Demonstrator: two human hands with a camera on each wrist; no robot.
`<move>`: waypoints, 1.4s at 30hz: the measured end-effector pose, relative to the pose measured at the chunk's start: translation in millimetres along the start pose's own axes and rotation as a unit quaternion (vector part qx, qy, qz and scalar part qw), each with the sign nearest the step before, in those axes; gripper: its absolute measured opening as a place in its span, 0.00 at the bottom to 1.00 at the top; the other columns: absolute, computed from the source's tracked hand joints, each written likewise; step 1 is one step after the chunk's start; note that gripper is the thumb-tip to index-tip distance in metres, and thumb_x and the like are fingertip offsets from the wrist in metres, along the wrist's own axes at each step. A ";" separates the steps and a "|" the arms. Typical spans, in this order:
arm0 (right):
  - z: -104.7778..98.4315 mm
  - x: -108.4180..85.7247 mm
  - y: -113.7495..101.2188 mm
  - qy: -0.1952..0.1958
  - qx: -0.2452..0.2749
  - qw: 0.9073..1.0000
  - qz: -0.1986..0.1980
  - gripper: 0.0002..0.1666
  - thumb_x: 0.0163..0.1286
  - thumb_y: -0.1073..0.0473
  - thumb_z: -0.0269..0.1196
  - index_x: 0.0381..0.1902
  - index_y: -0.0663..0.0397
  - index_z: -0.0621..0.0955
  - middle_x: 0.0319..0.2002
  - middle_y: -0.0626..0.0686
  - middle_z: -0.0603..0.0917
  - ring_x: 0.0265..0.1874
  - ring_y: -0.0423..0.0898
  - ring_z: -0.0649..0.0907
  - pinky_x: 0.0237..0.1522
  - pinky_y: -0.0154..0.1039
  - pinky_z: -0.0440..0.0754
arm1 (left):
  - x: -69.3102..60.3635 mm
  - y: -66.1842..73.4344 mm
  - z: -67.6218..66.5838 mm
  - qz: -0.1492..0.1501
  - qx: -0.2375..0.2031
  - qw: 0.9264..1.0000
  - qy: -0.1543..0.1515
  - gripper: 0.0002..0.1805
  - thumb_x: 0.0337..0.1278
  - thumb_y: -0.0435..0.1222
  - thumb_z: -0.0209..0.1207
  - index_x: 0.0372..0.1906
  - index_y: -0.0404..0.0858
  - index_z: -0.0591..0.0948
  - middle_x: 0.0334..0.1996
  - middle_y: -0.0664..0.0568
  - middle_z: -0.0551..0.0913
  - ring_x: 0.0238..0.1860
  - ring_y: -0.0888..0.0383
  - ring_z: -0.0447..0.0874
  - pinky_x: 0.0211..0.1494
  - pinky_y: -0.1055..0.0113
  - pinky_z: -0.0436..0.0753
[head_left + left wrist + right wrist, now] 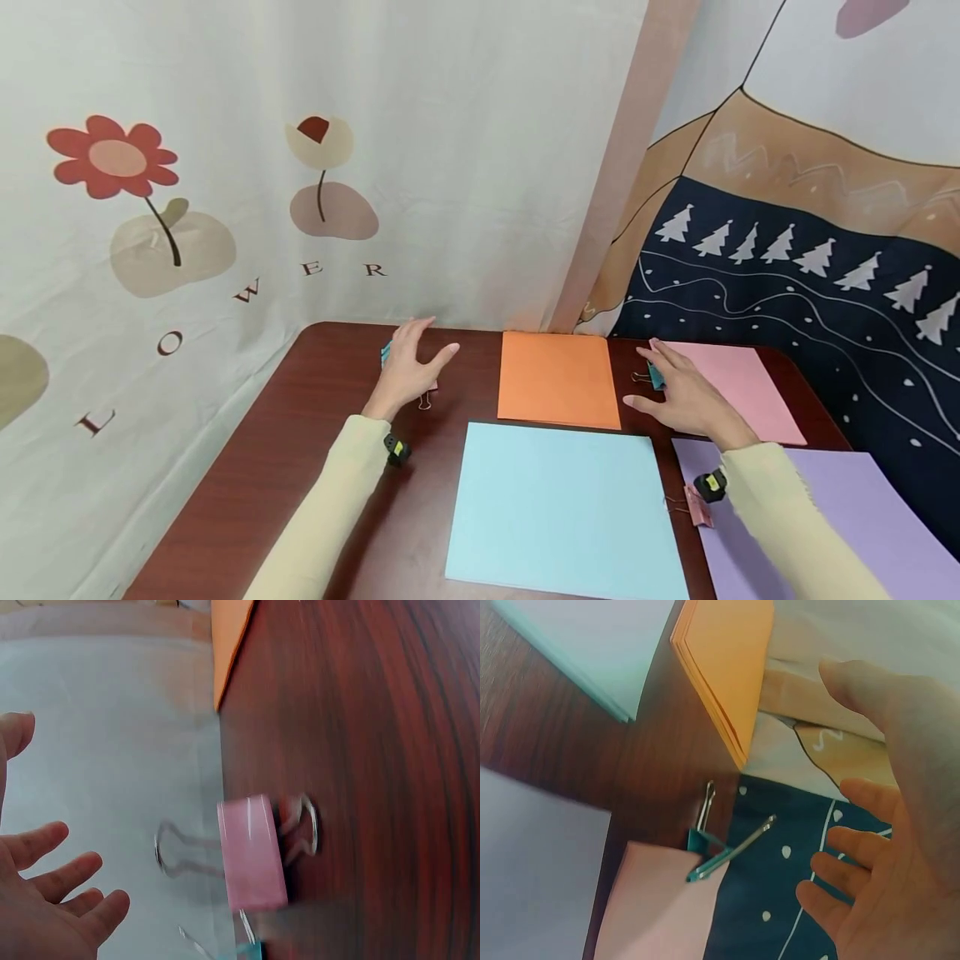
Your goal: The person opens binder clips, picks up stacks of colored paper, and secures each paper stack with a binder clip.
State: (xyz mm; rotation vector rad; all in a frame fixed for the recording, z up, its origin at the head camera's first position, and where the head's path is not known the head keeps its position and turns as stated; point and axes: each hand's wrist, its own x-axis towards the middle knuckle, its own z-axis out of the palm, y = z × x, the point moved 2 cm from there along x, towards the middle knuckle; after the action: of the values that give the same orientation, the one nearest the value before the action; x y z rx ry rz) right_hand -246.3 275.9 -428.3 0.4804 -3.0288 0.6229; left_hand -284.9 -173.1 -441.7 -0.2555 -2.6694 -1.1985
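Observation:
My left hand (405, 372) is raised over the back left of the table, fingers spread, holding nothing. Below it are a pink binder clip (253, 853) and a teal clip (251, 951), largely hidden in the head view. My right hand (686, 393), also empty with fingers apart, hovers by the pink paper (742, 387). A teal binder clip (709, 855) sits at that paper's corner. Orange paper (557, 379) lies between the hands, and light blue paper (562, 508) is in front of it.
Purple paper (862, 508) lies at the front right, partly under the right forearm, with a pink binder clip (698, 506) on its left edge. The dark red wooden table (247, 475) meets a printed curtain (465, 167) along its back edge.

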 end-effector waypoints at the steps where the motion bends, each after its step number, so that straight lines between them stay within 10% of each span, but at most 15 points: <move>1: 1.0 1.2 -1.4 -0.003 0.000 1.000 0.002 0.56 0.66 0.35 0.68 0.79 0.60 0.60 0.81 0.68 0.52 0.77 0.71 0.56 0.71 0.75 0.62 | 0.5 -2.9 -2.5 -0.001 0.004 1.000 0.002 0.44 0.64 0.65 0.59 0.78 0.48 0.64 0.80 0.46 0.58 0.83 0.46 0.48 0.80 0.38 0.61; 22: 36.5 41.9 -18.5 -0.063 0.018 0.998 -0.006 0.49 0.70 0.42 0.67 0.79 0.57 0.61 0.81 0.66 0.51 0.77 0.73 0.57 0.71 0.78 0.59 | 16.8 -65.4 -43.0 -0.046 0.060 0.997 -0.023 0.40 0.72 0.58 0.55 0.79 0.42 0.62 0.79 0.37 0.58 0.81 0.36 0.52 0.79 0.34 0.59; 42: 66.1 63.6 -14.4 -0.128 0.006 0.990 0.062 0.48 0.73 0.39 0.62 0.81 0.54 0.60 0.82 0.65 0.50 0.80 0.70 0.53 0.75 0.75 0.55 | 30.6 -78.5 -39.3 -0.040 0.065 0.991 -0.111 0.25 0.80 0.38 0.50 0.75 0.40 0.69 0.73 0.39 0.70 0.72 0.38 0.70 0.73 0.37 0.70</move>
State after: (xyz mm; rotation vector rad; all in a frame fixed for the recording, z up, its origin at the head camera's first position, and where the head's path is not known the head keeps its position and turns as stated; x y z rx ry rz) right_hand -299.4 219.0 -479.0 0.4031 -3.3212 0.6314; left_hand -328.8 -251.8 -464.6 -0.2793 -2.9619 -1.0689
